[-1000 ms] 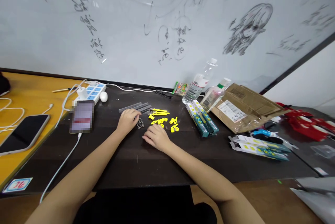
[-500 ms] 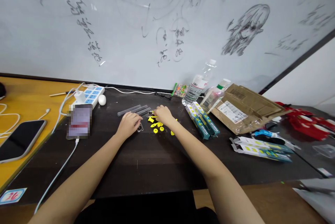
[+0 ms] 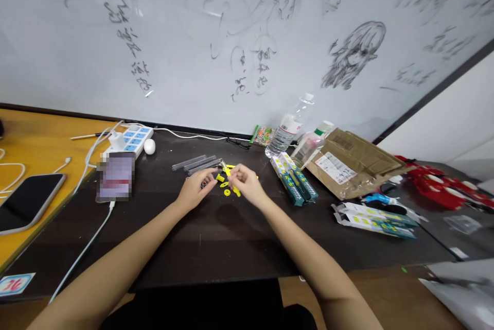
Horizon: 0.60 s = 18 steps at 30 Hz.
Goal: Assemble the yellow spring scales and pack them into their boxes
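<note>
My right hand [image 3: 247, 184] pinches a slim yellow plastic rod [image 3: 236, 191] that is tilted and has a shiny metal piece at its upper end. Across from it is my left hand [image 3: 196, 187], thumb and fingers curved apart, with nothing seen gripped in it. Bent metal wire pieces [image 3: 204, 184] show partly behind its fingers. Between the hands lie several small yellow plastic parts, among them a ring [image 3: 227, 192] and a spool-like piece [image 3: 220, 177]. Clear plastic tubes [image 3: 189, 163] rest just beyond my left hand.
To the right stand upright-printed slim boxes [image 3: 293, 179], a water bottle [image 3: 285, 132], a cardboard parcel [image 3: 355, 162] and opened boxes [image 3: 374, 220]. On the left are a power strip [image 3: 135, 140], a charging phone [image 3: 115, 176] and its cable [image 3: 87, 248]. A whiteboard [image 3: 173, 83] rises behind the desk.
My right hand has lifted the yellow rod from among the small parts and drawn it nearer to me. My left hand has turned and its fingers have spread from the wire pieces.
</note>
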### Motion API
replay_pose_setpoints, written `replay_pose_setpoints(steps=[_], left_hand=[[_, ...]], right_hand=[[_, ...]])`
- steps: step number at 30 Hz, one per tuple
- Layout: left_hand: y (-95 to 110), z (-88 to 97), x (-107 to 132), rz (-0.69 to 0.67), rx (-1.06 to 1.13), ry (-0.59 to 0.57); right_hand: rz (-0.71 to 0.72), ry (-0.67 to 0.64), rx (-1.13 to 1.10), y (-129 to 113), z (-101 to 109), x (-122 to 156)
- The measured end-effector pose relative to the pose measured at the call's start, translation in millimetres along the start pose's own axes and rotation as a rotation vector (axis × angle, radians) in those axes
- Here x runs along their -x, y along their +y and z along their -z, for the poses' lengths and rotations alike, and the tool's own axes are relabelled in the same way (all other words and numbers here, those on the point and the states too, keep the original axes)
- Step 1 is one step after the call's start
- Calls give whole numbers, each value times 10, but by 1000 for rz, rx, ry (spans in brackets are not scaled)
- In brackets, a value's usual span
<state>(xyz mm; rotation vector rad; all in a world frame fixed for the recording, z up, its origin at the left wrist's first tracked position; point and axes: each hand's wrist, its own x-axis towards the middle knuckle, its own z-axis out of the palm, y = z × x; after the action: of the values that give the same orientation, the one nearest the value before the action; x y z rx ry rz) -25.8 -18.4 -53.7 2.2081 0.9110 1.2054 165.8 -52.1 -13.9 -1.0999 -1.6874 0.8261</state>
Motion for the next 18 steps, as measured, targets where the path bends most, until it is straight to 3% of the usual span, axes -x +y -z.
replay_pose_setpoints(steps=[2, 5, 9, 11, 14, 18], left_hand=[[118, -125, 55, 130, 273, 8], [231, -278, 103, 309, 521, 39], [205, -284, 57, 439, 685, 192], [154, -228, 19, 473, 675, 165], [103, -150, 3, 428, 540, -5], [118, -114, 64, 124, 53, -233]], right_hand=[[-83, -51, -188, 101, -158, 173], [-115, -81, -281, 223, -288, 332], [-153, -18, -397, 289, -206, 344], [-165, 48, -454, 296, -122, 311], [-177, 100, -470, 300, -38, 273], [-125, 30, -313, 330, -13, 273]])
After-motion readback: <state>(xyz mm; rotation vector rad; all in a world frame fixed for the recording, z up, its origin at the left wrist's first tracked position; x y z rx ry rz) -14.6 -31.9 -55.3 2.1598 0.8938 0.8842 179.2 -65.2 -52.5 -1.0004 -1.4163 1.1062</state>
